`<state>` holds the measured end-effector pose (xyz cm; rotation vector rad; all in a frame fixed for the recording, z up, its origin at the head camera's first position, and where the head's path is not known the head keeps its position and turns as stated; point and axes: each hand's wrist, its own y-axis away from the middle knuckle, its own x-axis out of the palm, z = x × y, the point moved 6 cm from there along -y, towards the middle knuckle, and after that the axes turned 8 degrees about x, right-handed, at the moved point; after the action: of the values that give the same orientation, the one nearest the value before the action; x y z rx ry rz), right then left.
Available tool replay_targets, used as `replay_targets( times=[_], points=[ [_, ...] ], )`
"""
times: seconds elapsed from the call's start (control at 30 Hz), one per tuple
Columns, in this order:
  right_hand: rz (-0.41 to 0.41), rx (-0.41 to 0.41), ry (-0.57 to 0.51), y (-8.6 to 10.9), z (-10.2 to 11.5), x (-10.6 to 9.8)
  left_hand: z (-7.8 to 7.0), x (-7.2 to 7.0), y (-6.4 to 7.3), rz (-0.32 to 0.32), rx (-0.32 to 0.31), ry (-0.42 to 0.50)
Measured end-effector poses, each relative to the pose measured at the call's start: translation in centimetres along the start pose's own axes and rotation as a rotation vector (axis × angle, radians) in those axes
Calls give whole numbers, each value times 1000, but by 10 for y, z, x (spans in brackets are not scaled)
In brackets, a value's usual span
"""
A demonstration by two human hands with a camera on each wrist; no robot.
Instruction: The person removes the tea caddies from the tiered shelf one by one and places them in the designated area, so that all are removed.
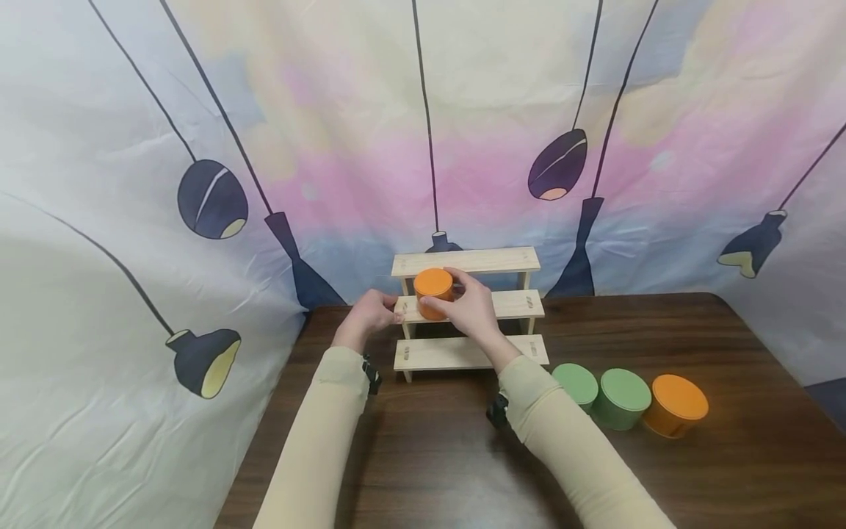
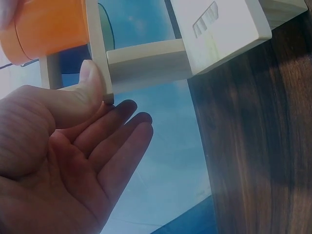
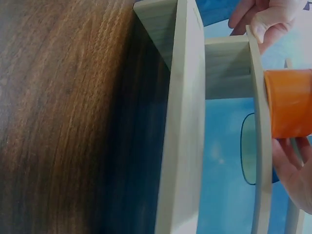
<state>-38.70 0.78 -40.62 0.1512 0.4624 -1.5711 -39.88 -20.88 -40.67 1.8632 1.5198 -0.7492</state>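
A pale wooden three-step display stand [image 1: 465, 261] stands at the back of the table. My right hand [image 1: 474, 308] grips a round orange tin [image 1: 433, 285] at the left part of the middle step, thumb on the near side and fingers round the right and back. In the right wrist view the base of the orange tin [image 3: 291, 105] appears to rest against the step. My left hand [image 1: 366, 317] pinches the left end of that middle step. The left wrist view shows the left thumb [image 2: 91, 85] on the board's edge, the other fingers below and behind it.
To the right on the dark wooden table [image 1: 423, 455] stand a green tin [image 1: 575, 383], a second green tin [image 1: 623, 393] and another orange tin [image 1: 675, 400], side by side in a row. A printed cloth [image 1: 344, 147] hangs close behind the stand and along the left side.
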Motion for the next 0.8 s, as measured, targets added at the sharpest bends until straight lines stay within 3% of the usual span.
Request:
replay_targets(
  times=[0.23,0.8],
  points=[
    [-48,-23,-21,0,-2,3,0,-3,-1,-8,21,-34],
    [-56,-1,-21,4,-5,4,-3,-1,3,-7,13,-41]
  ],
)
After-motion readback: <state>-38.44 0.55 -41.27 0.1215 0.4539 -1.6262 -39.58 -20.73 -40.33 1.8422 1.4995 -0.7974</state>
